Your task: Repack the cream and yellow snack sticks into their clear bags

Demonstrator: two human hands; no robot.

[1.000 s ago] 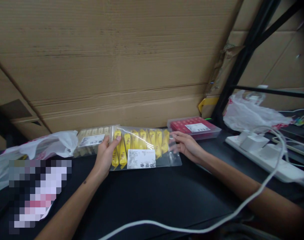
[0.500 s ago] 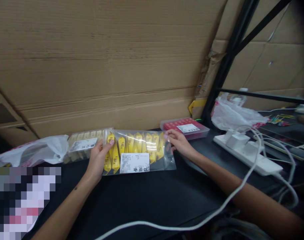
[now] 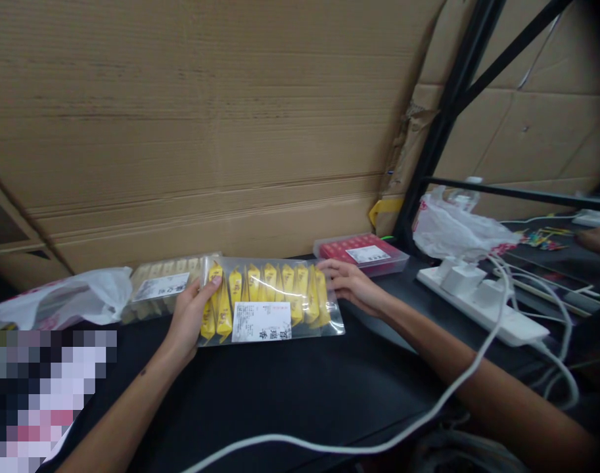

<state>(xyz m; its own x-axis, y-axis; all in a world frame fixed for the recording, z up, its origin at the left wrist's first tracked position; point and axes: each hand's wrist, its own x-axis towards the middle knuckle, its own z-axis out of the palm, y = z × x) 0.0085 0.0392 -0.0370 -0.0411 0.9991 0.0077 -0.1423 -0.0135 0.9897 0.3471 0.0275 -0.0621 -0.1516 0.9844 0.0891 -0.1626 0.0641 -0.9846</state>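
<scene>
The left hand (image 3: pixel 190 316) grips one end of a clear bag of yellow packets (image 3: pixel 270 299); the right hand (image 3: pixel 349 285) pinches the other, on the black table (image 3: pixel 290 387). A red box (image 3: pixel 361 253) sits at two o'clock, a pale packet bag (image 3: pixel 164 287) at ten.

Clear bag (image 3: pixel 273 301): glossy plastic, paper label, shiny yellow foil sachets inside. Surface (image 3: pixel 290 394): matt black, smooth. Backing board (image 3: pixel 206 118): rough corrugated cardboard. Red box (image 3: pixel 361 253): clear plastic lid. Cable (image 3: pixel 378 447): smooth white plastic.
</scene>
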